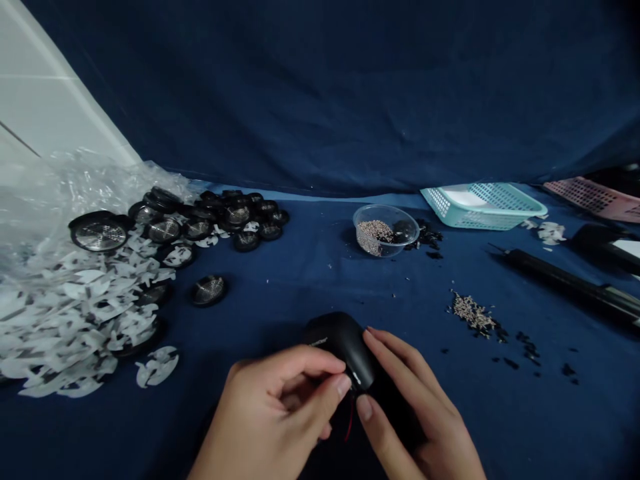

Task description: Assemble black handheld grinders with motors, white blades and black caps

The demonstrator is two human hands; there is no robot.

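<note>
Now | blue cloth (300, 287) is carrying disc pile (200, 223) and bead bowl (415, 233) | black housing (345, 343) is sitting front-centre | left hand (265, 413) is pinching its rear edge, right hand (420, 413) is cradling it with fingers closed round | next move is likely calling for care around the red wire (350, 420)

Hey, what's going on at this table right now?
A person is holding a small black casing in both hands over a blue cloth. The left hand pinches its near edge while the right hand cradles it from the side; a thin red wire shows beneath. Round black mesh parts and white cut-outs lie piled to the left, with a clear bowl of tiny metal bits and a teal basket farther back.
</note>
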